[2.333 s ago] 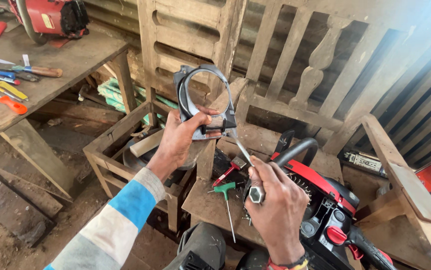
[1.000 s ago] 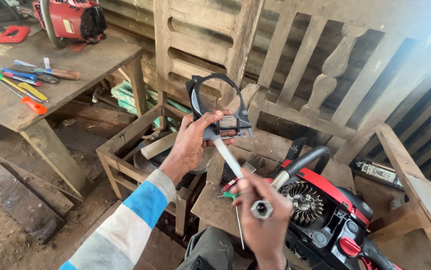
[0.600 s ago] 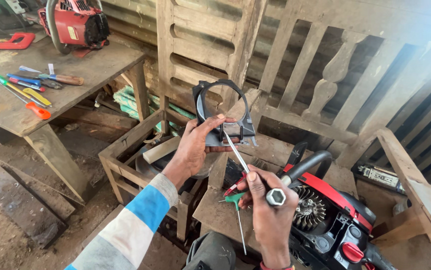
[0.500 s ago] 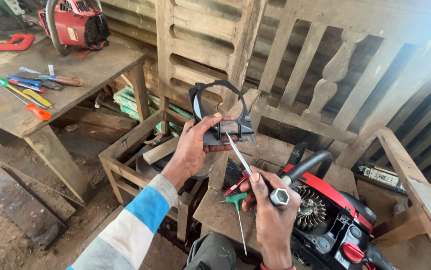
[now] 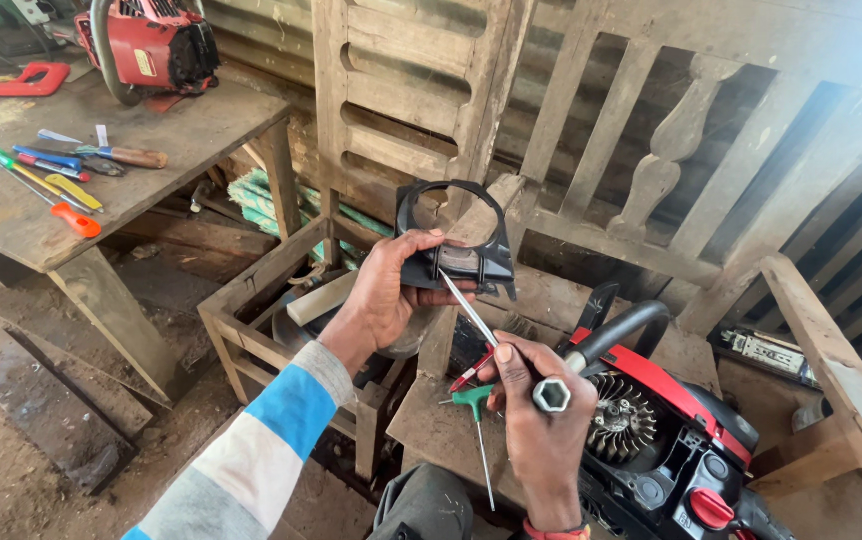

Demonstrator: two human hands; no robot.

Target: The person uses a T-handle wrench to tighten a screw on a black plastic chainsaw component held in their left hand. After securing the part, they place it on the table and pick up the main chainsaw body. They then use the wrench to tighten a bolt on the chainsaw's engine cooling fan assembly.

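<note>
My left hand (image 5: pixel 383 297) holds up a black plastic cover with a round opening (image 5: pixel 454 236). My right hand (image 5: pixel 539 427) grips a metal combination wrench with a hex socket end (image 5: pixel 551 395); its thin shaft (image 5: pixel 468 308) points up and its tip touches the lower part of the cover. Below and to the right lies a red and black chainsaw body (image 5: pixel 667 428) with its flywheel fins (image 5: pixel 624 418) exposed and a black handle bar (image 5: pixel 623 327).
A green T-handle hex key (image 5: pixel 476 410) and a red-handled tool (image 5: pixel 472 372) lie on the wooden stool (image 5: pixel 431 425). A wooden bench at left (image 5: pixel 11 215) carries screwdrivers (image 5: pixel 46 185) and another red chainsaw (image 5: pixel 151 45). A wooden crate (image 5: pixel 251 310) stands below; wooden railings stand behind.
The view shifted slightly. My left hand tilted the black cover and my right hand brought the wrench shaft up until its tip met the cover.
</note>
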